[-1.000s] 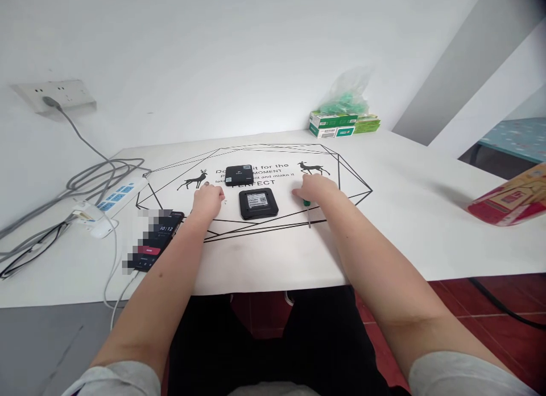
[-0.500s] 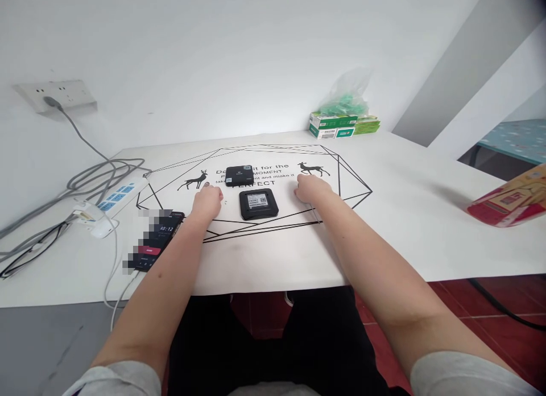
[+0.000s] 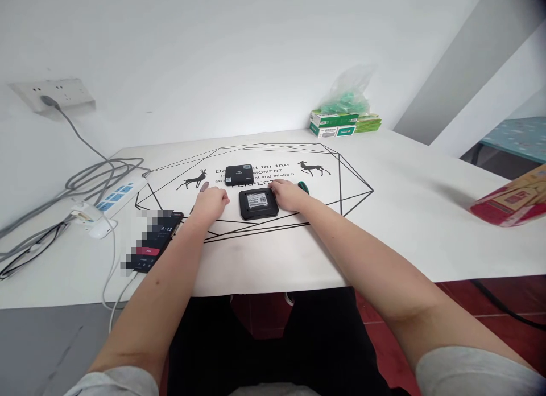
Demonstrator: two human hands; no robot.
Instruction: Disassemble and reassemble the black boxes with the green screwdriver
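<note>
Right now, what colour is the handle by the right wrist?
The handle is green; see the head view.

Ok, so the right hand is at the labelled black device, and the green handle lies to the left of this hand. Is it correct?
Not quite: the green handle lies to the right of the right hand, as the head view shows. That hand is indeed at the labelled black device.

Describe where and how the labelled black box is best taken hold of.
Probably by its left and right edges, from above: the labelled black box lies flat and low, leaving its sides to pinch. The right hand is at the right edge.
</note>
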